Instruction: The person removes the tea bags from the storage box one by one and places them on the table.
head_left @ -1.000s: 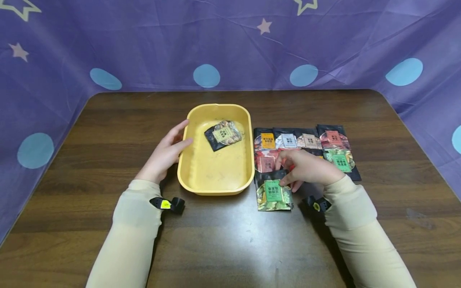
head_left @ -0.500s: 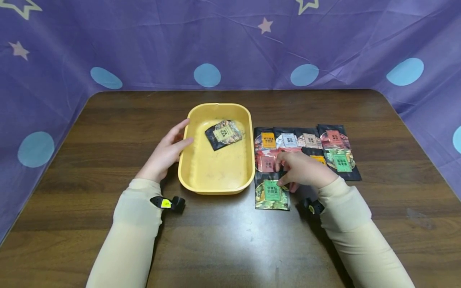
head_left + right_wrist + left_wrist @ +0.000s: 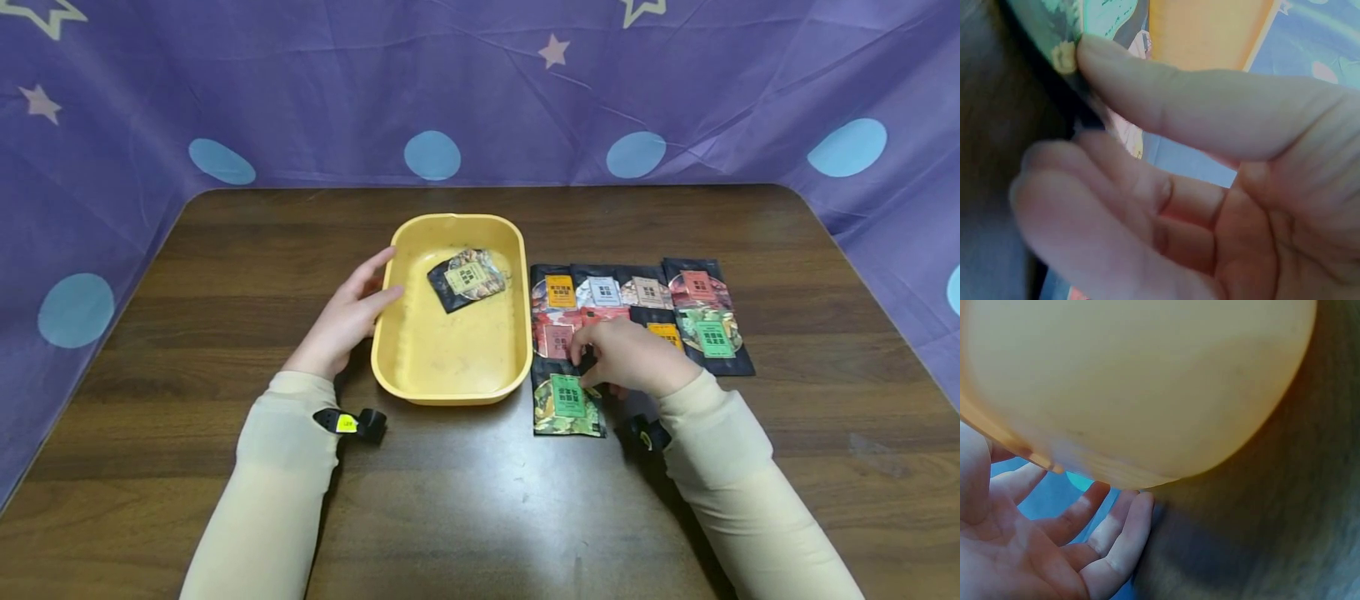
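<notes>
My left hand (image 3: 345, 321) holds the left rim of a yellow plastic tub (image 3: 450, 396), thumb over the rim and fingers along the outer wall. Inside the tub, a black sachet with a pale yellow-green label (image 3: 467, 279) lies askew. My right hand (image 3: 630, 358) has its thumb on the upper right edge of a flat sachet with a green label (image 3: 568, 400). In the right wrist view the other fingers (image 3: 1066, 206) curl close under that sachet's edge. Behind this sachet lies one with a pink label (image 3: 557, 340), in line with it.
More black sachets lie in rows right of the tub, with orange (image 3: 559, 290), white (image 3: 603, 290), beige (image 3: 647, 291), red (image 3: 699, 286) and green (image 3: 716, 338) labels. They lie on a brown wooden table (image 3: 450, 500). A purple curtain (image 3: 330, 100) hangs behind.
The green-labelled sachet under my right hand has shifted slightly left and straightened, now lying flat in line with the column. My right hand moved slightly left with it; the left hand stays on the tub.
</notes>
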Action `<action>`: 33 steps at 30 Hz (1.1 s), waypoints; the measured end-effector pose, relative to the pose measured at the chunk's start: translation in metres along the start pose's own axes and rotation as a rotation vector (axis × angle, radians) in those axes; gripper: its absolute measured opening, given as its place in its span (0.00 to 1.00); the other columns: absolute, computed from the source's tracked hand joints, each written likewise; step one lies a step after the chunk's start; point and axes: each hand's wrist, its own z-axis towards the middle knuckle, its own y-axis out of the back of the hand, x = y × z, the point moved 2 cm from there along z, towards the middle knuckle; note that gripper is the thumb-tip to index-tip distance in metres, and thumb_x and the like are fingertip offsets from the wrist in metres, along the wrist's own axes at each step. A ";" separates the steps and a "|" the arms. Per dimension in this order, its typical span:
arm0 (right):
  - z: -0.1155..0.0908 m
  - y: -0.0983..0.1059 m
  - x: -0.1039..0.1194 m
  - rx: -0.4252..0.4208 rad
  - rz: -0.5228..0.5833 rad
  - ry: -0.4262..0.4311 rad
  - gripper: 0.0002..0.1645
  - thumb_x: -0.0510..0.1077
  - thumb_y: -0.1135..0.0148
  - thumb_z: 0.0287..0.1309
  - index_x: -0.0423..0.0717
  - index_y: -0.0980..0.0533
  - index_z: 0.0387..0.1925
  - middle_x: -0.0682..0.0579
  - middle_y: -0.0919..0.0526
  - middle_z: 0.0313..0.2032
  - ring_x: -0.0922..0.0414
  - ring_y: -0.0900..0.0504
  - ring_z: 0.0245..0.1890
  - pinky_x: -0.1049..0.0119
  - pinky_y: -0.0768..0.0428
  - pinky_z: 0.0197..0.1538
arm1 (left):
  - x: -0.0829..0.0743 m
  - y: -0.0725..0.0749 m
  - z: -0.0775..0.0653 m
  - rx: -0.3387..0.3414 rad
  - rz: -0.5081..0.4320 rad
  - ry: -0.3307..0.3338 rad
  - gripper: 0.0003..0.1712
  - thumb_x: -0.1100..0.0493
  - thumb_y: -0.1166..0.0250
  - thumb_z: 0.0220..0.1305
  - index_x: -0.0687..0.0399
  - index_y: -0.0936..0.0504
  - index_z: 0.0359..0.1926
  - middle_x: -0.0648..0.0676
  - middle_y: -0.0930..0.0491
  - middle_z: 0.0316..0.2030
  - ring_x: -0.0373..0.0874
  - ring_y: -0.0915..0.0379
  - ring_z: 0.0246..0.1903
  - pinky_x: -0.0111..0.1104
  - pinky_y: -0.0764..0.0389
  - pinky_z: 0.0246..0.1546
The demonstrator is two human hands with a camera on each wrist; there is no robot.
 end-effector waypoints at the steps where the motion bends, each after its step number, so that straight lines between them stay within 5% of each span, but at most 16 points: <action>1: -0.001 0.000 0.000 -0.005 -0.017 0.006 0.10 0.36 0.29 0.55 0.45 0.21 0.38 0.46 0.17 0.40 0.58 0.22 0.15 0.66 0.21 0.24 | 0.000 0.000 0.000 0.000 -0.002 -0.001 0.36 0.52 0.46 0.75 0.32 0.49 0.78 0.64 0.40 0.66 0.49 0.29 0.50 0.29 0.17 0.39; 21: -0.008 0.005 0.005 -0.053 -0.064 0.008 0.06 0.40 0.29 0.57 0.45 0.18 0.36 0.50 0.16 0.34 0.59 0.23 0.14 0.68 0.23 0.24 | 0.000 -0.001 0.001 -0.003 0.001 0.005 0.36 0.52 0.46 0.75 0.31 0.48 0.78 0.64 0.44 0.68 0.51 0.29 0.51 0.29 0.17 0.38; 33: -0.011 0.009 0.019 -0.358 0.005 0.145 0.03 0.42 0.29 0.57 0.49 0.17 0.29 0.55 0.18 0.23 0.60 0.24 0.25 0.65 0.26 0.31 | 0.000 0.000 0.001 -0.010 0.016 0.006 0.36 0.52 0.46 0.75 0.31 0.49 0.78 0.64 0.43 0.68 0.51 0.30 0.52 0.29 0.18 0.39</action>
